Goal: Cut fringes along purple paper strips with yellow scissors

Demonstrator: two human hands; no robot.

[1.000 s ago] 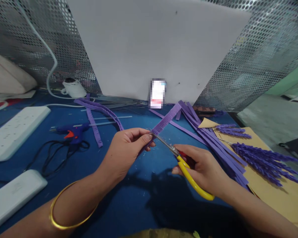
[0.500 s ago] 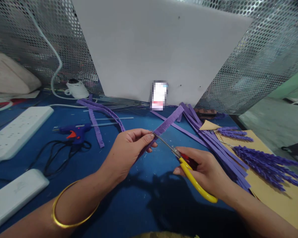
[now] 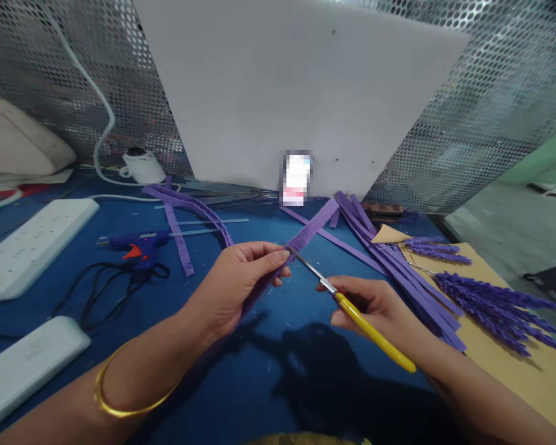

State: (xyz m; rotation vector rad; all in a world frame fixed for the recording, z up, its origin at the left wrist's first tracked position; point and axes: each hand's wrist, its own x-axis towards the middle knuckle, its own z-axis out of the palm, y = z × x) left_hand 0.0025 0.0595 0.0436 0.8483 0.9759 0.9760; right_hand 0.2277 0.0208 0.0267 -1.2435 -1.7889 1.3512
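Observation:
My left hand (image 3: pixel 243 281) pinches a long purple fringed paper strip (image 3: pixel 312 225) between thumb and fingers, holding it above the blue table. The strip slants up to the right from my fingertips and also runs down under my palm. My right hand (image 3: pixel 373 306) grips yellow-handled scissors (image 3: pixel 352 309). Their thin metal blades point up-left and meet the strip right beside my left fingertips. A gold bangle sits on my left forearm.
A pile of purple strips (image 3: pixel 398 266) and finished purple flower spikes (image 3: pixel 491 303) on brown paper (image 3: pixel 528 364) lie at the right. At the left are a blue glue gun (image 3: pixel 136 244), white power strips (image 3: pixel 32 241) and loose purple strips (image 3: pixel 180 228). A white board (image 3: pixel 296 93) stands behind.
The scissor handles have come together, so the blades have shut on the strip. My left hand has stayed in place, holding the strip.

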